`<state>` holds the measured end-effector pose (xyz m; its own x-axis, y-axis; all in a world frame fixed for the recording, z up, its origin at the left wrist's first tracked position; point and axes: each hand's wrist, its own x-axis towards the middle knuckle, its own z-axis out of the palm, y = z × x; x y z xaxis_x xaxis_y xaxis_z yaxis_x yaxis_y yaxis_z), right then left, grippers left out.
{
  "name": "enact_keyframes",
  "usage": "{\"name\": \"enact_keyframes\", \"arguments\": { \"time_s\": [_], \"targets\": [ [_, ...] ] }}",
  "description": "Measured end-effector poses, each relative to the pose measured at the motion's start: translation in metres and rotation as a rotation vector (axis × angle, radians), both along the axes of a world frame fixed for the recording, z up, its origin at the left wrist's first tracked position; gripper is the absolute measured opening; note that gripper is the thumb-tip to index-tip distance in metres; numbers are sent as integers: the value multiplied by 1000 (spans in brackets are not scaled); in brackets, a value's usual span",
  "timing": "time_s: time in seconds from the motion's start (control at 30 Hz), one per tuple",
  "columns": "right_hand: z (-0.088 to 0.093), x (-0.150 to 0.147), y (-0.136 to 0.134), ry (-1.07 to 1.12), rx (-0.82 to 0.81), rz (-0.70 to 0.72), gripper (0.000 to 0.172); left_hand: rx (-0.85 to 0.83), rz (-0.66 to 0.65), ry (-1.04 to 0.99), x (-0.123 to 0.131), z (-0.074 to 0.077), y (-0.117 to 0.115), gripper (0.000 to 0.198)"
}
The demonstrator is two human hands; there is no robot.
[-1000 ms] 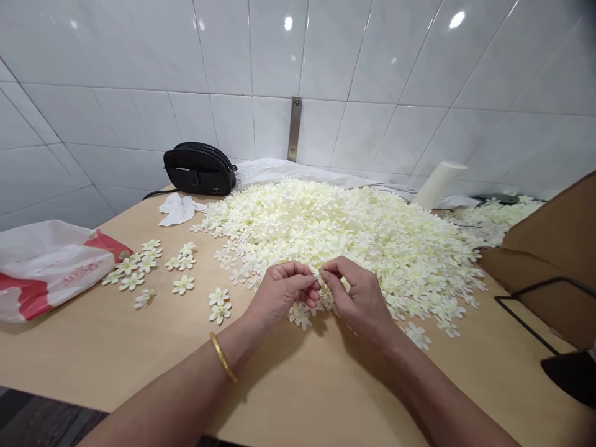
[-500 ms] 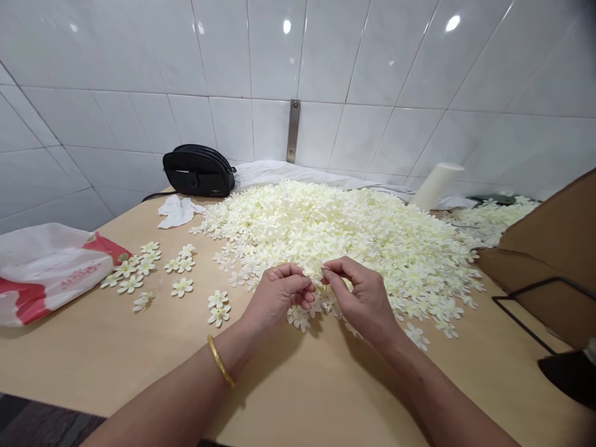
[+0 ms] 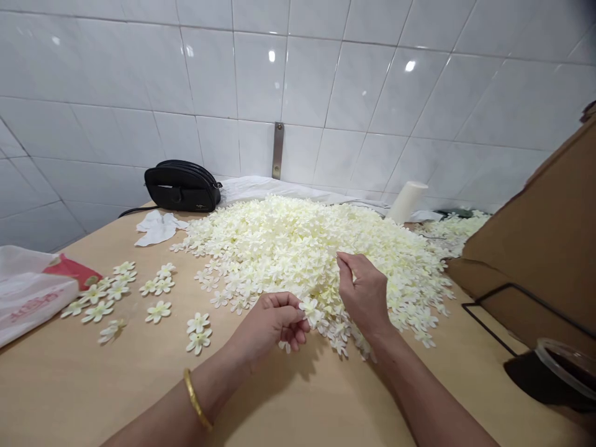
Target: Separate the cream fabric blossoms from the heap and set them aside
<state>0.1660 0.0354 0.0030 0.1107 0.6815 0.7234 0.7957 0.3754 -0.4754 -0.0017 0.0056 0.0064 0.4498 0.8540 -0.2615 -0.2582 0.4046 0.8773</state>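
Between the thumb and forefinger of my left hand [image 3: 267, 326] is a white artificial flower [image 3: 311, 312], pinched at its edge; a gold bangle circles that wrist. My right hand [image 3: 365, 297] is closed in a pinch over the large heap of cream-white artificial flowers [image 3: 288, 239], its fingertips in front of the blossoms. Whether it grips anything small cannot be seen. To the left, a pair of loose flowers [image 3: 199, 341] and a single one [image 3: 159, 311] lie flat on the wooden table [image 3: 153, 385].
More flowers [image 3: 97, 310] lie near a red and white plastic bag [image 3: 32, 298]. A black pouch [image 3: 183, 187] and crumpled tissue [image 3: 158, 228] are at the back left. A white cylinder [image 3: 406, 202] leans behind the heap. Cardboard [image 3: 531, 248], a black wire frame [image 3: 493, 326] and a dark cup [image 3: 549, 375] stand right.
My hands have moved apart; the right one rose slightly away from the left. The flower in my left hand now shows plainly. The view has tilted up and turned right.
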Motion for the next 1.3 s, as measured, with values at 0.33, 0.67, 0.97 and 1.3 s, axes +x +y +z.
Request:
{"name": "enact_keyframes", "arguments": {
  "time_s": [0.33, 0.67, 0.97, 1.3],
  "targets": [
    [5, -11, -11, -118, 57, 165, 31, -29, 220, -108, -3, 2, 4, 14],
    [-2, -29, -28, -15, -196, 583, 27, 39, 192, -201, -6, -1, 5, 15],
    [6, -27, -31, 113, -291, 626, 24, 135, 135, -195, -8, -2, 6, 12],
    [7, -25, -31, 140, -323, 644, 23, 155, 113, -155, -9, 0, 5, 9]
  ]
}}
